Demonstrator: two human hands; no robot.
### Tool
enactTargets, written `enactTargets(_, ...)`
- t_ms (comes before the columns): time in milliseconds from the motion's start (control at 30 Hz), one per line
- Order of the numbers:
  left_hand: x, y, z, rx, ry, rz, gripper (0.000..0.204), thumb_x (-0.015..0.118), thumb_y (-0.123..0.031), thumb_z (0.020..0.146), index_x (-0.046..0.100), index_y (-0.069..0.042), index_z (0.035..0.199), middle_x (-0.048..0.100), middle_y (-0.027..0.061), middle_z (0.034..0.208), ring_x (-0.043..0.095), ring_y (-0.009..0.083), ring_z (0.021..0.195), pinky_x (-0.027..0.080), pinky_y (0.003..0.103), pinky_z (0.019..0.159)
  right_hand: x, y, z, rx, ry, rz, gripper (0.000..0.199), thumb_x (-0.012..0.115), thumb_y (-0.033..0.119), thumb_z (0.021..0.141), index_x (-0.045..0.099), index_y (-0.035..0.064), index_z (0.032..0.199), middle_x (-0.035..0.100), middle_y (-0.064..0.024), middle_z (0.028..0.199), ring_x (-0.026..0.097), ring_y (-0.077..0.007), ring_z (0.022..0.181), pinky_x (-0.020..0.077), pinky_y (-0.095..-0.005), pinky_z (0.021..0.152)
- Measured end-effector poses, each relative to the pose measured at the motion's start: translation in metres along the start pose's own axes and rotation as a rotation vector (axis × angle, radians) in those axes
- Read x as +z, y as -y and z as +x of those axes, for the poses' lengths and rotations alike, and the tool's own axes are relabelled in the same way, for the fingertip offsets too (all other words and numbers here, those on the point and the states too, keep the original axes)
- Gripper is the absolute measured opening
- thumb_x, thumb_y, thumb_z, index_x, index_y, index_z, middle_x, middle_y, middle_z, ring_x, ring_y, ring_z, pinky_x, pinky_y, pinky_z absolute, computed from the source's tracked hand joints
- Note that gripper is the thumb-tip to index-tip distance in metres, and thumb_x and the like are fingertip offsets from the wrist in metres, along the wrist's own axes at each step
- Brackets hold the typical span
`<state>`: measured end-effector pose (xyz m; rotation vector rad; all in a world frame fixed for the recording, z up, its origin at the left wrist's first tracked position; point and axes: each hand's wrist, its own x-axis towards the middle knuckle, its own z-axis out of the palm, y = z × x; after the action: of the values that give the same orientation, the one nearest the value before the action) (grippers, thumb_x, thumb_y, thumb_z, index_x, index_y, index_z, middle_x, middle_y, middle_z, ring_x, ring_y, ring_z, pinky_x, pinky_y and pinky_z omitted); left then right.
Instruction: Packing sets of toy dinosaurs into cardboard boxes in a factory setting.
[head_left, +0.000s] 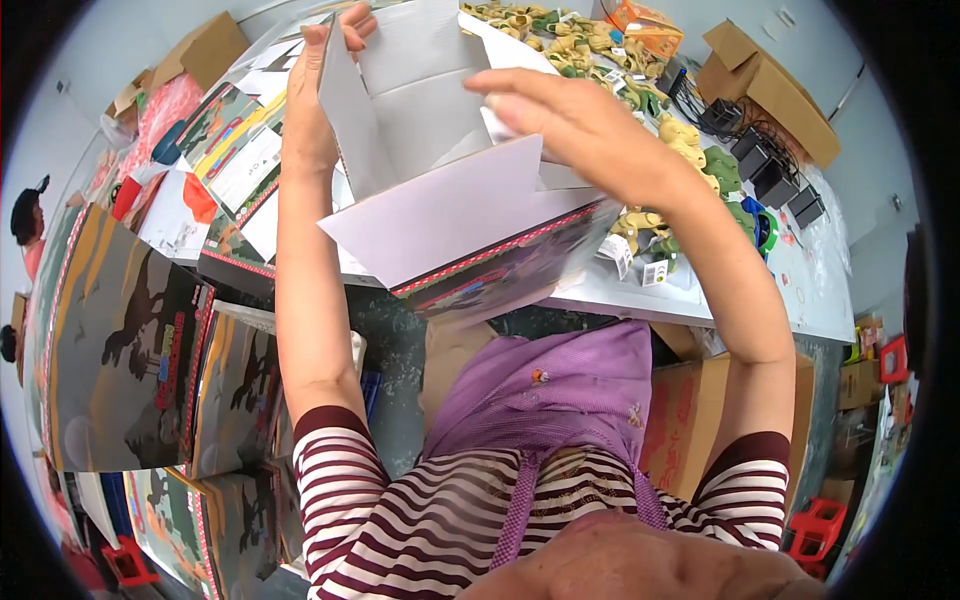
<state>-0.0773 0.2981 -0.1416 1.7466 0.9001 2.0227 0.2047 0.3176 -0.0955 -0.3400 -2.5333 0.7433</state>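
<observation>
An open cardboard box (430, 215) with a white inside and a dark printed outer face is tilted in front of me, above the table's near edge. My left hand (318, 95) is closed on the box's left wall near its far top corner, fingers and thumb on either side. Over the box's right rim, my right hand (590, 125) has its fingers stretched out toward the opening, touching or close to the right flap. One wide flap folds outward on the near side. No contents show in the visible part of the interior.
Tan and green toy figures (680, 140) with tags cover the table's (810, 290) right side. Black power adapters (765, 170) with cables lie beyond, near an open brown carton (765, 85). Printed boxes (125, 350) stack at my left; flat printed cardboard (235, 165) lies on the table.
</observation>
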Motion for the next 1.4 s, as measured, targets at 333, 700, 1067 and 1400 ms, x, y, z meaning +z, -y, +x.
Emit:
enactTargets(333,-0.013,0.051,0.024,0.116,0.260,-0.601,0.060,0.033,-0.058,0.087,0.054,-0.003,0.081,0.042,0.0196,0.129,0.045,0.0208,0.108,0.030,0.029,0.097,0.001,-0.048,0.016,0.055,-0.084,0.070,0.048,0.048,0.038,0.090,0.045,0.0062,0.126,0.049,-0.0096,0.123,0.043,-0.0189,0.116,0.0314,-0.0307,0.099)
enactTargets(700,-0.038,0.068,0.026,0.099,0.226,-0.185,0.063,0.024,-0.066,0.085,0.051,-0.011,0.076,0.033,0.0181,0.137,0.030,0.0264,0.127,0.015,0.043,0.105,0.009,-0.058,-0.003,-0.235,-0.142,-0.286,0.040,0.054,0.031,0.087,0.053,0.0061,0.119,0.048,-0.0135,0.125,0.045,-0.0261,0.111,0.0333,-0.0346,0.097)
enactTargets(1067,-0.012,0.016,0.006,-0.020,0.132,0.049,0.063,0.020,-0.065,0.087,0.050,-0.011,0.074,0.029,0.0186,0.141,0.027,0.0295,0.131,0.013,0.044,0.106,-0.003,-0.062,0.063,-0.115,-0.256,-0.058,0.042,0.055,0.031,0.086,0.052,0.0022,0.116,0.054,-0.0170,0.110,0.050,-0.0246,0.102,0.0405,-0.0343,0.084)
enactTargets(1400,0.050,-0.001,-0.007,-0.014,0.025,-0.158,0.045,0.037,-0.051,0.090,0.052,-0.010,0.078,0.043,0.0137,0.120,0.037,0.0251,0.114,0.025,0.037,0.094,0.014,-0.072,0.053,-0.163,-0.134,-0.626,0.049,0.059,0.038,0.079,0.053,0.0073,0.117,0.055,-0.0143,0.111,0.048,-0.0315,0.104,0.0344,-0.0410,0.090)
